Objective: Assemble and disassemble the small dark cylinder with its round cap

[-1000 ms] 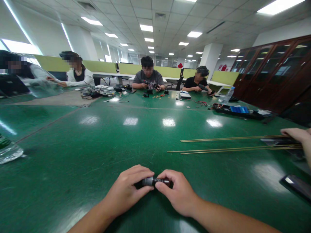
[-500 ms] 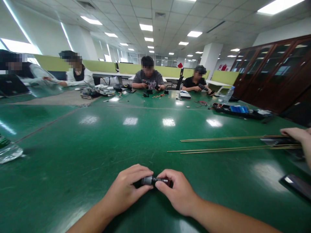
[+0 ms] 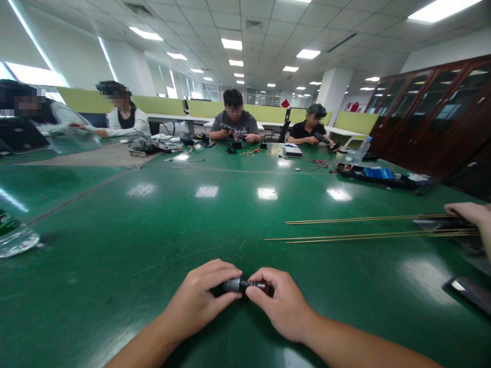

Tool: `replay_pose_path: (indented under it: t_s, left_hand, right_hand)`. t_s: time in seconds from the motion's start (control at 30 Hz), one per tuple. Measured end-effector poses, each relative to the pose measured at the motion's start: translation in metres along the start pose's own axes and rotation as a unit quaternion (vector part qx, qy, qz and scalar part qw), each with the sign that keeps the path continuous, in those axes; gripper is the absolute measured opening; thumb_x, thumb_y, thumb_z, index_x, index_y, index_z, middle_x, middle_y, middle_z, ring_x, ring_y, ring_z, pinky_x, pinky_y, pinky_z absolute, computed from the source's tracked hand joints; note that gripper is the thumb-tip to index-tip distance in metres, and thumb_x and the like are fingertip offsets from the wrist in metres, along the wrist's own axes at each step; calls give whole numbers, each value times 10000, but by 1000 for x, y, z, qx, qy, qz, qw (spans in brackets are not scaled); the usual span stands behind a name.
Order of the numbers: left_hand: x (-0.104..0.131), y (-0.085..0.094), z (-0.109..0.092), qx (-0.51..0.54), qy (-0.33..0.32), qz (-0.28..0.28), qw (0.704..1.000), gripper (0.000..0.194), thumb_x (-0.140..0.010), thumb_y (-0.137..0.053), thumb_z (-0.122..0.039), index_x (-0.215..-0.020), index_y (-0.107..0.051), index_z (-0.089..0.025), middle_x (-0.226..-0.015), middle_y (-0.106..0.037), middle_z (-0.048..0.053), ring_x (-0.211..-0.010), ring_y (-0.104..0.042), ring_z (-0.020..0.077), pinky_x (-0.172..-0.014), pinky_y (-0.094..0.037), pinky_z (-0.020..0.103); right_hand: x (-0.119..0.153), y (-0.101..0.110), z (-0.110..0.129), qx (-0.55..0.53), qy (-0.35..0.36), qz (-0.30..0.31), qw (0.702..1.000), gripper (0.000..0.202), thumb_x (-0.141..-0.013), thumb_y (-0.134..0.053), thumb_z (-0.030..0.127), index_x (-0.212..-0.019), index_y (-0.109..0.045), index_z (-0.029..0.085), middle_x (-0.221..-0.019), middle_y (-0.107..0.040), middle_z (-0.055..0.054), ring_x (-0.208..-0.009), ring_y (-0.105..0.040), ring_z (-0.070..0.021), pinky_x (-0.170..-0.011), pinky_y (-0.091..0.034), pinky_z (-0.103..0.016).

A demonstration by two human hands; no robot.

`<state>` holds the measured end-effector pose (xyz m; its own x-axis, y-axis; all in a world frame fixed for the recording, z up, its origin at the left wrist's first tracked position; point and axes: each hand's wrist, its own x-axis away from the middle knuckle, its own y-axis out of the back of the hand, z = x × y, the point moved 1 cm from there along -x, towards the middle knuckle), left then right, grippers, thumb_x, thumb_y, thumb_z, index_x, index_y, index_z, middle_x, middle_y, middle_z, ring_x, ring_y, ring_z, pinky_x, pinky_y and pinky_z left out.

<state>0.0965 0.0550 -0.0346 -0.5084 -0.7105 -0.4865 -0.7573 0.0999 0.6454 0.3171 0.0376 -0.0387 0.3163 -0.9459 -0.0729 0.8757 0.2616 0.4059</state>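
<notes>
A small cylindrical device (image 3: 233,285), grey at its left part and dark with metal rings toward the right, lies level between my hands, low over the green table (image 3: 184,220). My left hand (image 3: 207,291) pinches the grey part between thumb and fingers. At the right end, my right hand (image 3: 280,301) has its thumb and fingers closed round the dark, ringed part. My fingertips cover some of the device, so its right end is partly hidden.
Several thin brass-coloured rods (image 3: 345,237) lie at the right, by another person's hand (image 3: 470,212). A black phone-like object (image 3: 468,294) is at the right edge, a clear bottle (image 3: 17,237) at the left. Across the table, people sit behind tools, small parts and a black tray (image 3: 379,176).
Both my hands and the device look unmoved. The view has shifted very slightly. Across the table, the middle person's hands and held tools have moved a little.
</notes>
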Motion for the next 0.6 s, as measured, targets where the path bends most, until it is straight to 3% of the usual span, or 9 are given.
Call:
replay_pose_path:
  t_s: [0.6]
  left_hand:
    - [1, 1, 1, -7, -4, -7, 1000, 324, -848, -737, -205, -1161, -674, -258, -1084, -697, 42, -986, -653, 161, -872, -546, 281]
  right_hand:
    - [-1, 1, 1, -13, -3, -1, 1000, 118, -899, -637, 275, -895, -711, 184, -743, -615, 18, -676, -526, -130, -621, -385, -239]
